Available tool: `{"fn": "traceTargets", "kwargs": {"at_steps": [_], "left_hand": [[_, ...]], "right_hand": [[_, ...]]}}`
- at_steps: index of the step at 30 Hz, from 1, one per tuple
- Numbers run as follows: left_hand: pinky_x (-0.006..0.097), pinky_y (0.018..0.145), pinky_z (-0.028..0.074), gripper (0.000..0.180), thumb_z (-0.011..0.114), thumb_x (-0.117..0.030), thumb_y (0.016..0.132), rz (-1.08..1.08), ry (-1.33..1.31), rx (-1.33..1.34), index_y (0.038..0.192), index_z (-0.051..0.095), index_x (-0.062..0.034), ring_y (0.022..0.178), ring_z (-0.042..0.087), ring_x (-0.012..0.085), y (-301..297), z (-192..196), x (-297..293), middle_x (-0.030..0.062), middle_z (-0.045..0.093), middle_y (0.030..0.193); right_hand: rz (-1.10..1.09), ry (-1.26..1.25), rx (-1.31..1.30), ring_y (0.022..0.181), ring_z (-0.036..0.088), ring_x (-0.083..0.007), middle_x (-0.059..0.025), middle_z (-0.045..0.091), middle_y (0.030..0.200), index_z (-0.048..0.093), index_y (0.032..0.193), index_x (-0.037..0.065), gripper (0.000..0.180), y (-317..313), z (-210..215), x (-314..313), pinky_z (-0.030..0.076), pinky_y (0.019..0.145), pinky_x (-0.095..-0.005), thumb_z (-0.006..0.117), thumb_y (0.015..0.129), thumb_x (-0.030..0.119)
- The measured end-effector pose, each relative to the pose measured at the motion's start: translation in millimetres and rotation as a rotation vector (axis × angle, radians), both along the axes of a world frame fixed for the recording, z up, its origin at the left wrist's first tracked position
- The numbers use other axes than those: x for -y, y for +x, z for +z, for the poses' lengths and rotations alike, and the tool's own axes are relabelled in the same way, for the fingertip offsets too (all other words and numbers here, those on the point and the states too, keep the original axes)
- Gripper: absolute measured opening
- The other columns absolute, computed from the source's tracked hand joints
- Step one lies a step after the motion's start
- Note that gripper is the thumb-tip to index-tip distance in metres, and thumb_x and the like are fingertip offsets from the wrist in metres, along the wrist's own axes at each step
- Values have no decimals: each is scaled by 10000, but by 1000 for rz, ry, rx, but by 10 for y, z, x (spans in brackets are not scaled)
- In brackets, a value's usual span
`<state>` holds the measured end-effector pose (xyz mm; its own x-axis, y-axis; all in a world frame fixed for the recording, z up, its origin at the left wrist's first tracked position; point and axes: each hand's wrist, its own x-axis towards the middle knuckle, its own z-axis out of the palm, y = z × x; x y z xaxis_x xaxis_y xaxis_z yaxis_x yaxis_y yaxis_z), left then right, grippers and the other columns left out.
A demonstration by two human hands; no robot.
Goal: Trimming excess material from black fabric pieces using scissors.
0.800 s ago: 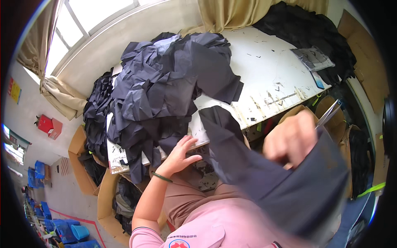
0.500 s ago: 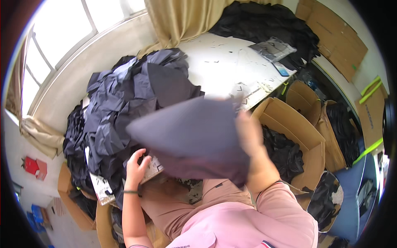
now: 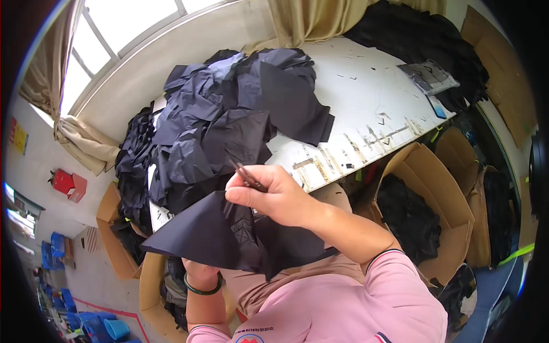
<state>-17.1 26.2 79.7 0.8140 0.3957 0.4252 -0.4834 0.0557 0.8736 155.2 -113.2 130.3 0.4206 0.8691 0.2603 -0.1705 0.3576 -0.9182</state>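
A dark navy-black fabric piece (image 3: 194, 234) with a stitched seam hangs over my lap, its pointed corner reaching to the left. My left hand (image 3: 201, 273), with a dark green bangle on its wrist, grips this piece from below; most of its fingers are hidden behind the cloth. Above the piece, my right hand (image 3: 269, 194) is closed around small dark thread snips (image 3: 250, 178), whose points stick out up and to the left. The right thumb is at the upper edge of the cloth.
A heap of dark fabric pieces (image 3: 200, 131) covers the left of the white table (image 3: 349, 103). At the table's far right lie a black pile (image 3: 417, 46) and a clear plastic bag (image 3: 429, 77). Cardboard boxes (image 3: 452, 200) holding black cloth stand to the right, others at lower left.
The fabric piece has come down and left over my lap. My left hand, apart from it before, is now beneath it. My right hand has moved left, and the snips show. The view has shifted left.
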Motion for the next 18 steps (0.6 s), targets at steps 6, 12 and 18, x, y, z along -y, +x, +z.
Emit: {"fn": "traceTargets", "kwargs": {"at_steps": [6,12,18], "left_hand": [[384,1021,406,427,535,-76,906,358,-73,-110,1311,456,37,1178,530,255,-208,-211,-5,123,538,1288],[365,1042,380,422,526,-108,934,350,-261,-117,1331,445,7,1193,520,233,-95,-229,127,115,530,1307],[357,1013,412,363,511,-131,964,299,-685,-163,1306,487,-11,1179,536,229,-89,-196,-10,119,536,1301]], "right_hand": [[12,-134,-83,524,404,4,22,604,724,610,1024,49,228,-84,-222,-23,300,460,-166,569,958,264],[-31,-155,85,705,418,-31,62,512,775,583,844,37,226,-288,-645,-61,378,631,-213,723,855,213],[-33,-218,-223,698,426,3,99,509,746,620,821,66,115,-65,-567,9,365,604,-190,728,836,105]]}}
